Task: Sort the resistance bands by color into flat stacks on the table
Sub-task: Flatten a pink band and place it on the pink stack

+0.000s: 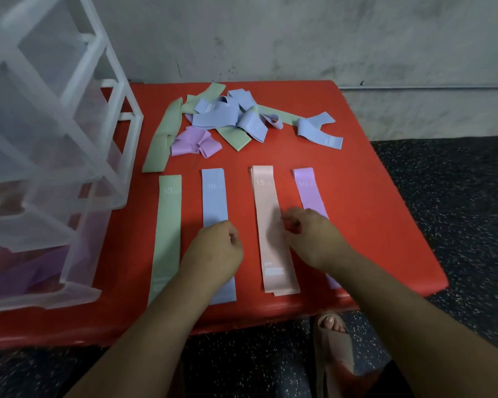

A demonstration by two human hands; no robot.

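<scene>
A foot in a sandal [332, 337] shows near, below the red bench [371, 225]; the left hand [213, 248] is over the blue band [214, 196], fingers curled in, holding nothing; the right hand [314, 237] is over the pink stack [266, 202] and purple band [308, 191], fingers curled too, holding nothing; a green band [167, 225] lies flat leftmost; farther back sits a messy pile of bands [222, 119]; clear drawers [55, 139] stand left.

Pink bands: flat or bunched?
Flat. The pink bands lie straight in one stack on the table, edges slightly fanned, "15" facing up, between the blue strip and purple strip.
</scene>
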